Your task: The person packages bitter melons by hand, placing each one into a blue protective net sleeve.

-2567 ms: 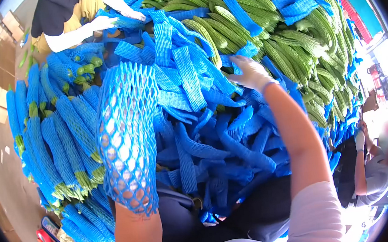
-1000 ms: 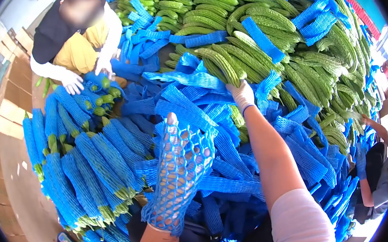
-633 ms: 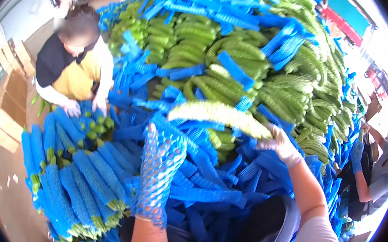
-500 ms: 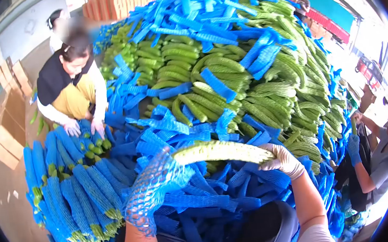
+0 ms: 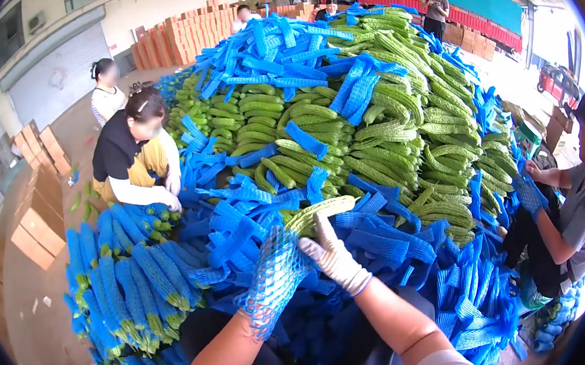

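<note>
Sliding the bitter gourd [image 5: 318, 213] into the blue net sleeve [image 5: 273, 276] stretched over my left hand [image 5: 277, 268]. Right hand [image 5: 332, 254], gloved, grips it near me now, having lifted it off the far pile [image 5: 371, 118] a second ago.

A pale green, ridged bitter gourd [image 5: 320, 213] is lying nearly level above the heap of blue sleeves [image 5: 390, 243], its near end entering a blue foam net sleeve [image 5: 273, 276].

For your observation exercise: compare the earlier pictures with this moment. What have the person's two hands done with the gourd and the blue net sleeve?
The right hand reached into the pile, took hold of a bitter gourd and drew it back toward the left hand. That hand, covered by a blue net sleeve, now meets the gourd's near end. The sleeve stayed on the left hand; the sleeved gourds stayed put.
</note>
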A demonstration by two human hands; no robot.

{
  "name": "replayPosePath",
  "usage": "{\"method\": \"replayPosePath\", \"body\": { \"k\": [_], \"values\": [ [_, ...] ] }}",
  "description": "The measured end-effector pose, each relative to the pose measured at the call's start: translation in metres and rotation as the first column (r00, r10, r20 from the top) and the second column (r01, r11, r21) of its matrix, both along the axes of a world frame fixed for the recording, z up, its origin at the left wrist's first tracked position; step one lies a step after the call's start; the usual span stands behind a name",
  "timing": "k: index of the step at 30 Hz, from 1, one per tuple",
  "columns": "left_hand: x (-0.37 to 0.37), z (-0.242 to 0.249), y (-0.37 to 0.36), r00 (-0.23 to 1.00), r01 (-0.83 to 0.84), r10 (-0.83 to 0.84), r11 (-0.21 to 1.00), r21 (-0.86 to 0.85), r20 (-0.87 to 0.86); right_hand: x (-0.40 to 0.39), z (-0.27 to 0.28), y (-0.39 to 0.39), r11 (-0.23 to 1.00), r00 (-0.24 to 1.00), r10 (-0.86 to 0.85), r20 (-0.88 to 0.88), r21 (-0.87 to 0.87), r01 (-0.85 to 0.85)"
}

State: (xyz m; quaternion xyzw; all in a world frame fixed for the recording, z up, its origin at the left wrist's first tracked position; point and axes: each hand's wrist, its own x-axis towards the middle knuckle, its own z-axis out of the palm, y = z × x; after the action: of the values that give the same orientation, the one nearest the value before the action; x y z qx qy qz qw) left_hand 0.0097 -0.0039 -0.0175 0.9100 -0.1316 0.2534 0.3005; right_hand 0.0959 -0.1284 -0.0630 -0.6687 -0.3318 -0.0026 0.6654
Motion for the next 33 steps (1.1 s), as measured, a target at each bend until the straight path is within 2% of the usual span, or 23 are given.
{"method": "replayPosePath", "body": {
  "k": [1,2,3,4,5,6,7,8,9,10,12,13,14,16,19,20,22,23,24,27,28,30,33],
  "values": [
    [0.001,-0.007,-0.004,0.999,0.04,-0.041,0.984,-0.172,0.0,-0.017,0.017,0.007,0.994,0.981,0.053,-0.189,0.103,-0.034],
    [0.004,-0.02,0.001,0.971,-0.233,0.194,0.89,0.392,0.137,-0.031,0.034,0.008,0.976,0.922,0.126,-0.366,0.21,-0.051],
    [0.008,-0.042,0.012,0.88,-0.469,0.3,0.436,0.768,0.368,-0.027,0.029,0.008,0.974,0.92,0.139,-0.365,0.221,-0.059],
    [0.002,-0.04,0.008,0.901,-0.433,0.288,0.53,0.729,0.325,-0.024,0.024,0.009,0.963,0.832,0.26,-0.49,0.197,-0.185],
    [0.001,-0.037,0.007,0.939,-0.341,0.295,0.746,0.572,0.175,-0.022,0.02,0.008,0.932,0.711,0.359,-0.605,0.19,-0.309],
    [-0.002,-0.035,0.006,0.979,-0.183,0.193,0.975,0.127,-0.073,-0.019,0.017,0.005,0.924,0.718,0.34,-0.608,0.072,-0.377],
    [-0.002,-0.04,0.007,0.973,-0.096,-0.057,0.784,-0.614,-0.225,-0.013,0.016,0.007,0.912,0.716,0.353,-0.602,0.05,-0.407],
    [-0.003,-0.038,0.003,0.963,-0.097,-0.195,0.391,-0.915,-0.186,-0.007,0.009,0.008,0.9,0.712,0.361,-0.603,0.026,-0.435],
    [-0.003,-0.038,0.0,0.964,-0.134,-0.211,0.133,-0.982,-0.16,-0.006,-0.002,0.012,0.885,0.731,0.466,-0.499,0.251,-0.393],
    [-0.002,-0.038,-0.001,0.964,-0.177,-0.199,0.014,-0.984,-0.176,-0.002,-0.013,0.017,0.802,0.69,0.577,-0.438,0.464,-0.376],
    [-0.006,-0.029,-0.008,0.984,-0.119,-0.147,-0.166,-0.979,-0.095,-0.005,-0.009,0.022,0.876,0.798,0.429,-0.424,0.412,-0.252],
    [-0.004,-0.04,0.002,0.967,-0.103,-0.25,-0.218,-0.971,-0.046,-0.006,-0.006,0.02,0.889,0.821,0.388,-0.419,0.406,-0.213],
    [0.001,-0.06,0.017,0.939,-0.085,-0.344,-0.272,-0.958,0.014,-0.003,-0.005,0.018,0.884,0.724,0.422,-0.545,0.425,-0.196],
    [0.01,-0.071,0.027,0.924,-0.053,-0.376,-0.304,-0.951,0.069,0.01,-0.018,0.022,0.891,0.762,0.41,-0.501,0.398,-0.218],
    [-0.001,-0.028,0.007,0.865,-0.224,-0.499,-0.3,-0.927,-0.048,0.006,0.008,0.021,0.923,0.723,0.381,-0.576,0.277,-0.266],
    [-0.002,-0.036,0.009,0.867,-0.232,-0.496,-0.304,-0.924,-0.055,0.011,0.013,0.014,0.874,0.577,0.483,-0.658,0.32,-0.366],
    [-0.005,-0.041,0.014,0.807,-0.119,-0.582,-0.333,-0.935,0.105,0.017,0.007,0.014,0.812,0.605,0.576,-0.55,0.303,-0.499],
    [-0.008,-0.033,0.014,0.751,-0.062,-0.631,-0.361,-0.931,0.194,0.014,0.005,0.017,0.824,0.623,0.563,-0.543,0.305,-0.478],
    [0.003,-0.053,0.019,0.751,-0.069,-0.632,-0.363,-0.929,0.191,0.009,0.002,0.02,0.835,0.641,0.548,-0.538,0.309,-0.454],
    [-0.002,-0.059,0.014,0.78,-0.096,-0.605,-0.369,-0.925,0.16,0.009,0.002,0.03,0.937,0.73,0.338,-0.594,0.287,-0.201],
    [-0.009,-0.059,0.012,0.803,-0.105,-0.581,-0.354,-0.929,0.131,0.012,-0.003,0.031,0.938,0.73,0.334,-0.596,0.29,-0.192],
    [-0.03,-0.056,0.012,0.854,-0.138,-0.519,-0.301,-0.944,0.041,0.024,-0.016,0.034,0.996,0.85,0.08,-0.52,0.071,-0.05],
    [-0.068,-0.043,0.019,0.911,-0.225,-0.387,-0.172,-0.959,-0.144,0.042,-0.029,0.028,0.999,0.815,-0.049,-0.578,-0.045,0.028]
  ]
}}
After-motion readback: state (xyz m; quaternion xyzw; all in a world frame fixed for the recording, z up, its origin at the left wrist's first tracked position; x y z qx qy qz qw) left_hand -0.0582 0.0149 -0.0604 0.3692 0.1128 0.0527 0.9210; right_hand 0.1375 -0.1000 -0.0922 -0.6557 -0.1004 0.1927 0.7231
